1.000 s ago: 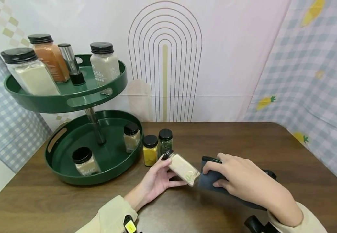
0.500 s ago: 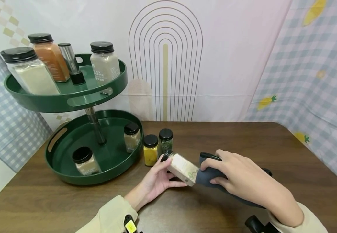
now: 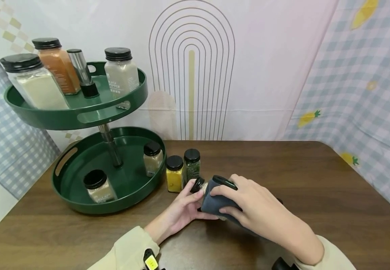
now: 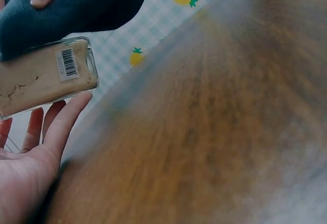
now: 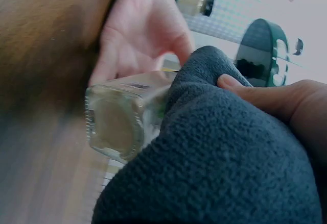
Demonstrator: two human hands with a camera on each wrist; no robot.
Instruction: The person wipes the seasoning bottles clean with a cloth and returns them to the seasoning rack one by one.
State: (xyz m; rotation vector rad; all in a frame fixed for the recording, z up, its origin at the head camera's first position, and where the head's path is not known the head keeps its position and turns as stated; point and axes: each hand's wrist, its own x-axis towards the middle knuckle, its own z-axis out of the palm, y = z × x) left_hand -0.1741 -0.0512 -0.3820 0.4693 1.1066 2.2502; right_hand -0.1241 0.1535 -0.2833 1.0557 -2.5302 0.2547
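My left hand (image 3: 185, 210) holds a square glass jar with a black lid (image 3: 198, 185), tilted, its base toward the right. In the left wrist view the jar (image 4: 46, 76) shows beige powder and a barcode, with the left fingers (image 4: 66, 122) along its lower side. My right hand (image 3: 253, 204) grips a dark blue-grey cloth (image 3: 213, 200) that lies over the jar's upper side and hides most of it from the head view. In the right wrist view the cloth (image 5: 219, 157) touches the side of the jar (image 5: 115, 124), whose base faces the camera.
A two-tier green tray stand (image 3: 114, 206) stands at the left with several jars on it. Just behind my left hand are a yellow spice jar (image 3: 174, 179) and a green-flecked jar (image 3: 192, 165). A patterned cloth (image 3: 191, 75) hangs behind the wooden table (image 3: 275, 161).
My right hand has moved left with the cloth, from beside the jar's base to over its body. The left hand and the jar have stayed nearly in place.
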